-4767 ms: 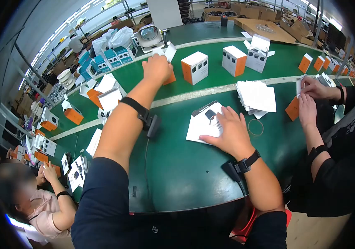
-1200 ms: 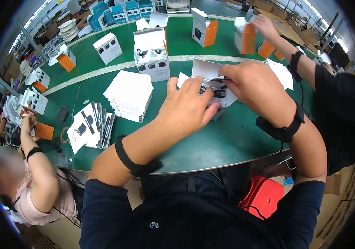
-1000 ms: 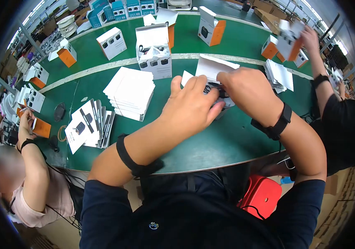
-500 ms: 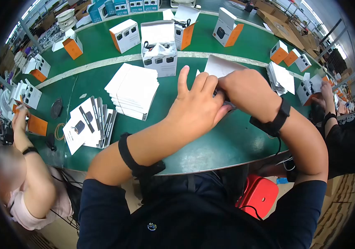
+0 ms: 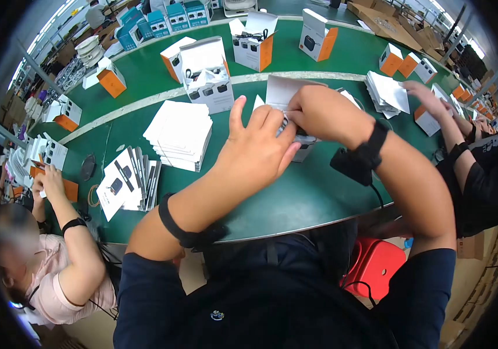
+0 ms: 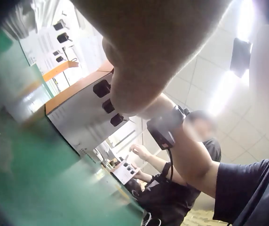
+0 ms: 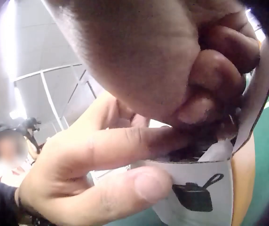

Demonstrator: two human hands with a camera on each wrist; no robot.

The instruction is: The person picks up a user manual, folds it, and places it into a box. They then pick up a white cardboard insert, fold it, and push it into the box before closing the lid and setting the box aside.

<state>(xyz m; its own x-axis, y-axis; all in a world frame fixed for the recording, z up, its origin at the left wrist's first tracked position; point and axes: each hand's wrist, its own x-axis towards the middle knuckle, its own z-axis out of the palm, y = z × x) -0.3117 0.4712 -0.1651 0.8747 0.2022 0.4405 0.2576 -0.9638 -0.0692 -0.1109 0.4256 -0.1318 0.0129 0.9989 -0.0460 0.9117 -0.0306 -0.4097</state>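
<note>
I have the white box [image 7: 205,197] on the green table [image 5: 278,203] at my 12 o'clock, its lid [image 5: 289,88] raised on the far side. My left hand [image 5: 257,139] pinches the near wall, thumb outside and index finger over the edge, little finger raised. My right hand [image 5: 333,116] has shifted: about 1 second ago its fingertips were at the 3 o'clock end of the opening, and now they dip in toward 9 o'clock, beside my left index finger. The fingers are curled; I cannot tell whether they pinch any of the dark contents [image 7: 184,151]. I take that shift to mean the inside is still being arranged, with closing the lid a later step. The white stack [image 5: 178,134] at 11 o'clock and the printed leaflets [image 5: 122,183] at 10 o'clock lie well apart from both hands.
</note>
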